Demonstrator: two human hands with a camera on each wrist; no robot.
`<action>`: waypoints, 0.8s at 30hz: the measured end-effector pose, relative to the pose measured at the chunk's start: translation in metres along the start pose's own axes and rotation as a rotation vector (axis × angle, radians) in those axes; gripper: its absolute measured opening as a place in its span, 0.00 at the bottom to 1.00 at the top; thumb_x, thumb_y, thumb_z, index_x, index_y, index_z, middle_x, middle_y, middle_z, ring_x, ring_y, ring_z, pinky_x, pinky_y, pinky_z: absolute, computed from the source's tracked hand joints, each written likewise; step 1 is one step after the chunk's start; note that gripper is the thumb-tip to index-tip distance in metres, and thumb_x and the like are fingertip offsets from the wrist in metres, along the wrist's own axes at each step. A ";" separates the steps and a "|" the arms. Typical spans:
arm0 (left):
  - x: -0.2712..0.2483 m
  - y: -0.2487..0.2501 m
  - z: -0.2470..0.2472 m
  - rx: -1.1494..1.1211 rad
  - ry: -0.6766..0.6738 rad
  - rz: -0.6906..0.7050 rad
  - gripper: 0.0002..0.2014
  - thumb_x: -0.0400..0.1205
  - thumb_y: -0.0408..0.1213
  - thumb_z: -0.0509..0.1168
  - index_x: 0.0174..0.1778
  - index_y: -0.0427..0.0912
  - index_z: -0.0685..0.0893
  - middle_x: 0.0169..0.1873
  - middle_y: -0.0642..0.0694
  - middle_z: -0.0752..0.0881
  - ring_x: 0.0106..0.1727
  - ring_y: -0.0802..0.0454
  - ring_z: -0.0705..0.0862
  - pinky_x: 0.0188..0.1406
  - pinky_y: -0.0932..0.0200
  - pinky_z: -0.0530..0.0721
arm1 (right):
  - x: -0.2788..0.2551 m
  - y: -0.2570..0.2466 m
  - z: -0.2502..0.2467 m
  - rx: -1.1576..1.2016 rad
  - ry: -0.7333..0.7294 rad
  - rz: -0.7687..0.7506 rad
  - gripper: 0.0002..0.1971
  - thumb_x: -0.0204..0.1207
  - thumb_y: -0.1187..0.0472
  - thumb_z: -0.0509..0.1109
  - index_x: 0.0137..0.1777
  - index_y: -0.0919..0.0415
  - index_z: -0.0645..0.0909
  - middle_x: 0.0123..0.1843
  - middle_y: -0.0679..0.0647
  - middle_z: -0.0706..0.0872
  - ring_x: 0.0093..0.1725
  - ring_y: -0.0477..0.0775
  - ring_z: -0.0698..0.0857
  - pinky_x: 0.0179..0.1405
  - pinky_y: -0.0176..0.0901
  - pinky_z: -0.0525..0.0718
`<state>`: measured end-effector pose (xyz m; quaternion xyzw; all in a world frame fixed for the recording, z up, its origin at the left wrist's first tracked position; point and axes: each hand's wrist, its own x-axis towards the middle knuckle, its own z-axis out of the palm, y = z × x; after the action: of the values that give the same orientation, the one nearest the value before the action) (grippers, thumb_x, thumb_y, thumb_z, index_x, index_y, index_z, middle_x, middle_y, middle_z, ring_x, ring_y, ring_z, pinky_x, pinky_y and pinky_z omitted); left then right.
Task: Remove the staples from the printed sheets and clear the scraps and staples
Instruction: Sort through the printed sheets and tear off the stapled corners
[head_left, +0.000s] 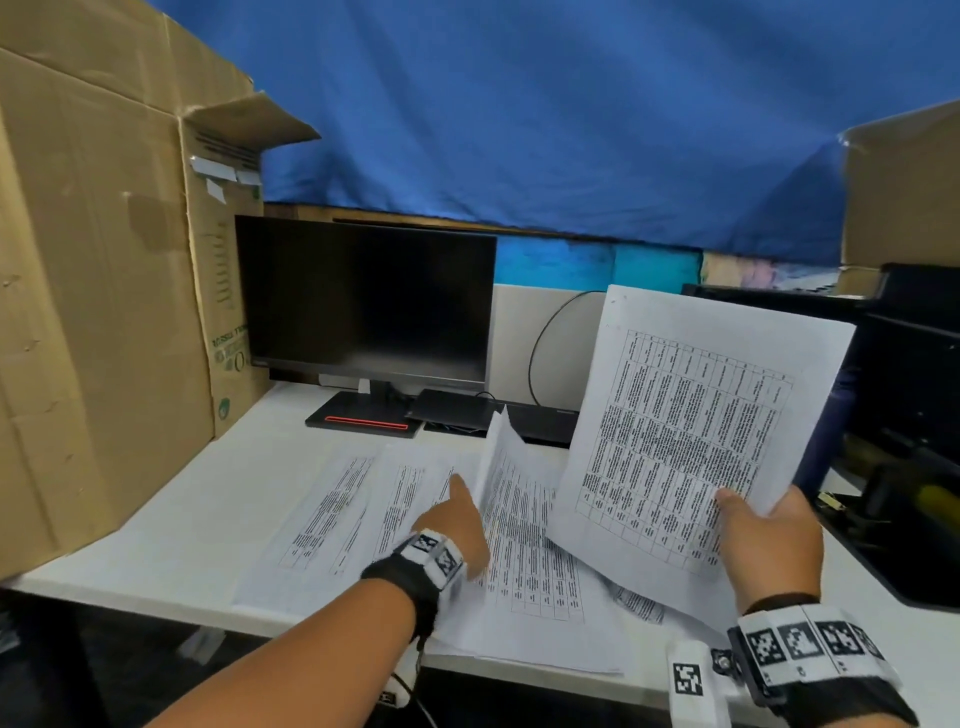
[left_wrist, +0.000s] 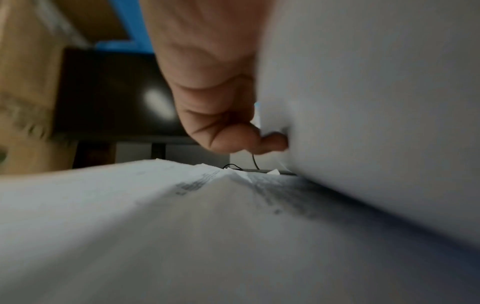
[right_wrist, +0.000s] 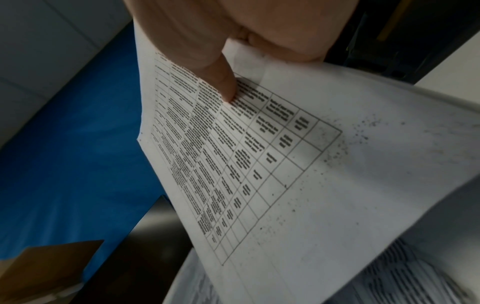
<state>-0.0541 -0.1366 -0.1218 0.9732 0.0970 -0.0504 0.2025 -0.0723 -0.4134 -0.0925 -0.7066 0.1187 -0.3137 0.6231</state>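
**Ana:** Fingers (right_wrist: 223, 86) of the right hand (head_left: 769, 540) were clamped on the lower edge of a printed sheet (head_left: 691, 447), thumb on the printed face, the rest hidden behind it. That sheet was up in the air, tilted, over the right side of the table (head_left: 171, 530).

**Ben:** And the left hand (head_left: 457, 525)?

**Ana:** Down among the loose sheets (head_left: 363, 514) spread flat on the table. It had one raised page (head_left: 506, 467) standing on edge; the left wrist view showed curled fingers (left_wrist: 233, 142) tight against that page, so I called it a pinch, though blur made it hard to be sure.

**Ben:** How would paper like that handle?

**Ana:** Light and floppy, I judged. The held sheet bowed under its own weight, so a grip near an edge with the thumb on top suited it. It would crease or tear easily around a stapled corner, so support close to that corner looked wise.

**Ben:** Any staples or scraps visible?

**Ana:** A few small white bits (left_wrist: 274, 171) lay at the far edge of the pile in the left wrist view, possibly scraps. Staples I couldn't make out; too small.

**Ben:** Surroundings?

**Ana:** A dark monitor (head_left: 363, 301) stood behind the papers, a cardboard box (head_left: 93, 291) to the left, blue cloth (head_left: 571, 114) hung above.
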 end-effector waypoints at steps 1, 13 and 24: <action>0.001 -0.003 -0.006 -0.090 0.032 0.008 0.31 0.80 0.30 0.64 0.79 0.42 0.64 0.52 0.41 0.87 0.44 0.47 0.86 0.48 0.53 0.90 | 0.001 -0.001 -0.001 0.017 0.003 0.006 0.16 0.78 0.63 0.71 0.65 0.53 0.81 0.58 0.51 0.87 0.57 0.59 0.85 0.66 0.60 0.81; -0.041 -0.016 -0.049 -1.106 0.008 0.355 0.13 0.81 0.42 0.72 0.61 0.48 0.87 0.52 0.45 0.93 0.53 0.43 0.92 0.59 0.42 0.88 | -0.018 -0.029 0.014 0.431 -0.392 0.350 0.14 0.80 0.72 0.65 0.63 0.65 0.83 0.54 0.63 0.91 0.55 0.64 0.90 0.54 0.58 0.86; -0.064 0.012 -0.016 -0.798 0.392 0.505 0.09 0.87 0.38 0.60 0.62 0.54 0.76 0.45 0.61 0.86 0.39 0.73 0.85 0.36 0.75 0.83 | -0.040 -0.030 0.027 0.197 -0.165 -0.052 0.15 0.76 0.68 0.73 0.59 0.55 0.76 0.48 0.46 0.87 0.48 0.45 0.87 0.47 0.40 0.83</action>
<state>-0.1136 -0.1515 -0.0939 0.8042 -0.0935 0.2244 0.5424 -0.0940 -0.3632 -0.0761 -0.6681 0.0173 -0.2809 0.6888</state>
